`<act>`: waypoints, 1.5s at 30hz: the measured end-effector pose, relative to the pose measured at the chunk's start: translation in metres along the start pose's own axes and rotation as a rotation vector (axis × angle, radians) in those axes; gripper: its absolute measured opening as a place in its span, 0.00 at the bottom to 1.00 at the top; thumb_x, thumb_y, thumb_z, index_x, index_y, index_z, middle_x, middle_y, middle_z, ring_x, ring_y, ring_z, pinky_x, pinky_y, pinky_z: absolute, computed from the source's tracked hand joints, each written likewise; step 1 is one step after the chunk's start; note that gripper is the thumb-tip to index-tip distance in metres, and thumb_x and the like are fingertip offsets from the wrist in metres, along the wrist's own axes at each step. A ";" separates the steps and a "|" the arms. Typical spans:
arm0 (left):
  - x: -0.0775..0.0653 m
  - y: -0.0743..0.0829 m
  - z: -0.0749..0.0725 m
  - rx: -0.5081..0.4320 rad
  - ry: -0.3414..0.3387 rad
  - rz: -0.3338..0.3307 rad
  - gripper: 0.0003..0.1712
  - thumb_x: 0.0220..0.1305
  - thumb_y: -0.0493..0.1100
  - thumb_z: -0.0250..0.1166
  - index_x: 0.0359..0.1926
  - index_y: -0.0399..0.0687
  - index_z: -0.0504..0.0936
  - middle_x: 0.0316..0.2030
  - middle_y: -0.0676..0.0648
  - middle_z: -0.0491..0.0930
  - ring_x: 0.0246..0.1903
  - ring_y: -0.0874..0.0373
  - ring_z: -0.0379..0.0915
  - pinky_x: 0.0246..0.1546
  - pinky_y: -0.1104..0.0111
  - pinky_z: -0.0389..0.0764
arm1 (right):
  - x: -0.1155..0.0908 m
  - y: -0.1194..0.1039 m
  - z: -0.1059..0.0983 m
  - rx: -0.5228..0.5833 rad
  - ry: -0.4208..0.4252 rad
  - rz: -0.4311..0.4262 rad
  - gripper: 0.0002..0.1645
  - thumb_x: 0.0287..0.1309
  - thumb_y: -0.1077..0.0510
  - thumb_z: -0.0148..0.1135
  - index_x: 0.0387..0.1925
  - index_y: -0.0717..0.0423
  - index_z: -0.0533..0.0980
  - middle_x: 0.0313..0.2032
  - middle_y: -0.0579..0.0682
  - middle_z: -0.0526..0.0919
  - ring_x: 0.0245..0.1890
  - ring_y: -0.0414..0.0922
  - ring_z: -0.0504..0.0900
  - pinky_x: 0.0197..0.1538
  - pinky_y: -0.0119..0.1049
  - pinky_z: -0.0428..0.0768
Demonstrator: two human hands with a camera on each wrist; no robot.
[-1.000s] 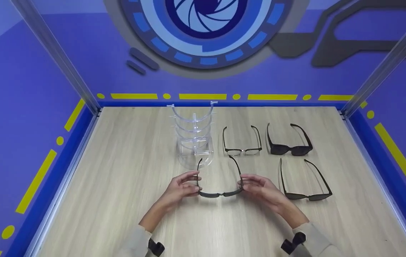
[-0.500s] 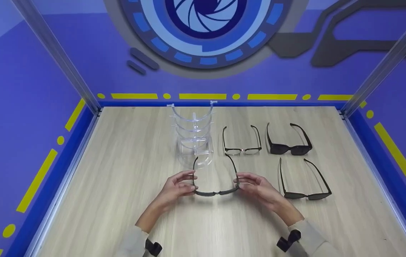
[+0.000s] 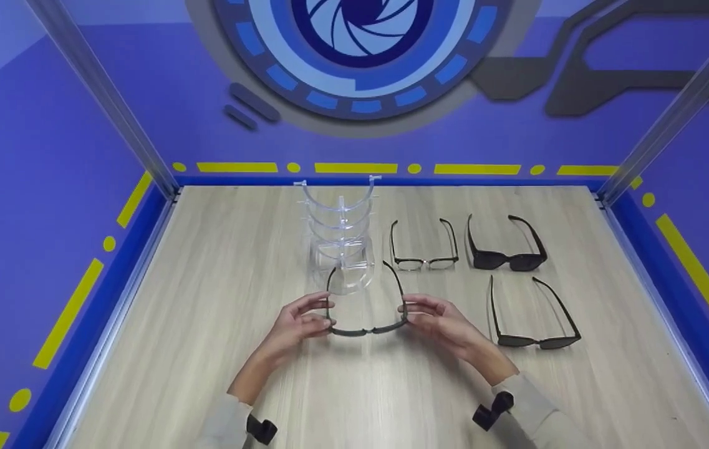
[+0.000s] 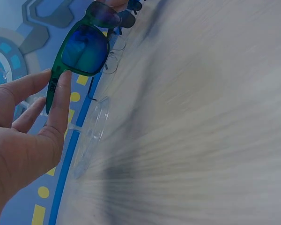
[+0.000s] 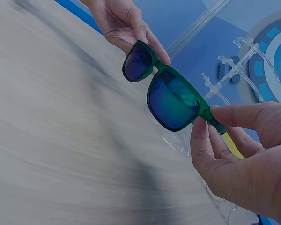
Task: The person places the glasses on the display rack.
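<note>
Between both hands a pair of sunglasses (image 3: 349, 333) is held above the table, its temples unfolded and pointing away. In the wrist views its frame is dark green and its lenses (image 5: 173, 101) mirror blue-green. My left hand (image 3: 295, 321) pinches the left temple near the hinge between thumb and fingers. The right hand (image 3: 444, 321) does the same on the right temple. Just beyond the temple tips stands a clear plastic glasses stand (image 3: 342, 249) with several curved tiers, none bearing glasses.
Right of the stand lie clear-lens eyeglasses (image 3: 424, 264) and thick black sunglasses (image 3: 508, 260). Another pair of dark sunglasses (image 3: 538, 342) lies nearer, beyond the right hand. Blue panels (image 3: 267, 146) with metal corner posts (image 3: 105, 100) wall the table (image 3: 204, 262) at the back and sides.
Both hands have carried the sunglasses a little left and away from the body, toward the stand. The grip on both temples is unchanged, and the other glasses lie as before.
</note>
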State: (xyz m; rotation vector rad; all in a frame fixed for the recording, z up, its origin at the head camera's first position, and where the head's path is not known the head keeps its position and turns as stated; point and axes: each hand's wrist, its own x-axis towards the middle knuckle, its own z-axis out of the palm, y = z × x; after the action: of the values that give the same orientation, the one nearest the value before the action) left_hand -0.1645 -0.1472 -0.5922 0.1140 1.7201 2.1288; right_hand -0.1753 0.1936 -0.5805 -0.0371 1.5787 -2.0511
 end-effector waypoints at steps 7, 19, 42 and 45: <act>0.003 0.008 -0.008 0.012 0.047 -0.009 0.37 0.63 0.30 0.69 0.72 0.35 0.67 0.63 0.34 0.74 0.47 0.57 0.86 0.53 0.62 0.88 | 0.012 -0.007 0.008 -0.017 -0.003 -0.015 0.34 0.65 0.71 0.60 0.70 0.73 0.63 0.53 0.49 0.84 0.53 0.41 0.84 0.63 0.33 0.82; 0.017 0.023 -0.025 0.039 0.089 0.021 0.35 0.64 0.30 0.68 0.71 0.36 0.69 0.63 0.33 0.74 0.46 0.59 0.86 0.52 0.63 0.88 | 0.037 -0.021 0.019 0.005 0.015 -0.035 0.31 0.66 0.73 0.57 0.69 0.73 0.64 0.52 0.51 0.84 0.52 0.40 0.84 0.62 0.32 0.83; 0.040 0.045 -0.047 -0.029 0.165 -0.014 0.38 0.63 0.30 0.69 0.72 0.36 0.67 0.60 0.46 0.81 0.55 0.51 0.83 0.53 0.64 0.87 | 0.077 -0.040 0.034 0.033 0.078 -0.053 0.30 0.65 0.75 0.54 0.68 0.75 0.65 0.50 0.52 0.86 0.49 0.40 0.84 0.58 0.31 0.84; 0.044 0.045 -0.050 -0.041 0.152 -0.009 0.39 0.62 0.28 0.70 0.73 0.36 0.66 0.60 0.45 0.81 0.55 0.53 0.83 0.54 0.64 0.87 | 0.081 -0.042 0.035 0.026 0.093 -0.044 0.30 0.65 0.75 0.53 0.69 0.75 0.64 0.51 0.54 0.85 0.48 0.39 0.84 0.57 0.30 0.84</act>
State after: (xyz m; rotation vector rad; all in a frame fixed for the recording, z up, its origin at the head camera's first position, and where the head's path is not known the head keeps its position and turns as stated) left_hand -0.2317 -0.1848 -0.5688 -0.0687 1.7545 2.2146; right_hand -0.2492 0.1344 -0.5561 0.0342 1.6200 -2.1342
